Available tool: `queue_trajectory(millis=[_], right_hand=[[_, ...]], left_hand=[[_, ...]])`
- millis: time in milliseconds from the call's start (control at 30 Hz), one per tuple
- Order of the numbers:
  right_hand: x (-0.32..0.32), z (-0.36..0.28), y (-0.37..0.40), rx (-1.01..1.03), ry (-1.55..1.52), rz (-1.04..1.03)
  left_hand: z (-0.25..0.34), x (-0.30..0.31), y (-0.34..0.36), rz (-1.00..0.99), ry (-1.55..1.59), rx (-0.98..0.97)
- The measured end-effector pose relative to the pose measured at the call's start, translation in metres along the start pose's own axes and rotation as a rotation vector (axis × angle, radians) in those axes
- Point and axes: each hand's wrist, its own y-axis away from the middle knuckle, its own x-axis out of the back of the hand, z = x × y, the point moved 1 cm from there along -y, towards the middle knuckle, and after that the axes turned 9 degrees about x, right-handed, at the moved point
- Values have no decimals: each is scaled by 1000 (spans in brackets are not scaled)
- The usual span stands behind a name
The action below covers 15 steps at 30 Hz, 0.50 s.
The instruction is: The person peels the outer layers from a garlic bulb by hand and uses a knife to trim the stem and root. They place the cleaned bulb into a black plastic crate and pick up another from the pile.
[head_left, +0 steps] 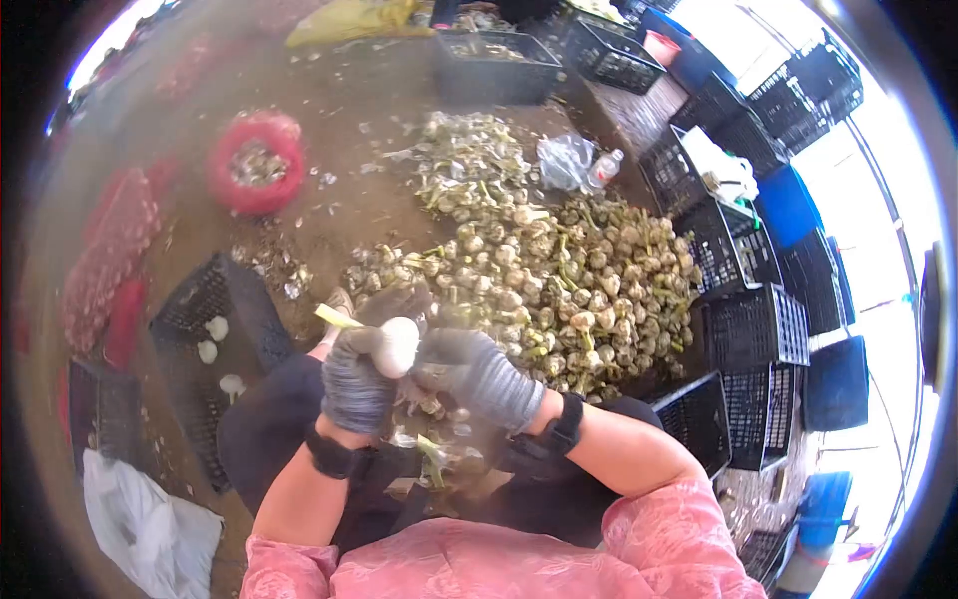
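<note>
A white, peeled garlic bulb with a pale green stem sticking out to the left is gripped in my left hand, which wears a grey glove. My right hand, also gloved, is closed right beside the bulb on its right side. Whether it touches the bulb or holds anything is hidden by its curled fingers. Just ahead of both hands spreads a large pile of unpeeled garlic bulbs. Loose skins and a cut stem lie below my hands, between my legs.
On my left stands a black crate with several white bulbs. A red mesh bag stands farther ahead. Black crates line the right side. A plastic bottle and clear bag lie behind the pile. A white bag lies lower left.
</note>
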Motion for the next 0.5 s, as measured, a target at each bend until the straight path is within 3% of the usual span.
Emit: queue_trajectory(millis=[67,133,167,200,267,300,367,400,433,467,500], right_hand=[[1,18,-3,119,-66,-55],[1,26,3,-44,189,-196],[2,34,6,141,514,-338],[0,53,9,153,570,-456],[-3,97,19,275,1029,-698],[0,95,24,268,1019,-684],[10,88,31,49,863,-767],[24,83,29,16,839,-716],[38,79,27,-15,813,-662],[64,102,20,-74,712,-578],[85,85,10,-73,915,-548]], left_hand=[[5,10,-2,43,89,-33],[34,33,-5,107,374,-51],[53,50,-3,109,371,-37],[80,70,2,72,504,-198],[117,87,7,22,693,-431],[129,88,8,2,754,-503],[140,77,21,376,871,-703],[142,79,25,567,918,-804],[145,96,26,571,913,-793],[152,124,26,494,705,-692],[157,150,25,414,500,-586]])
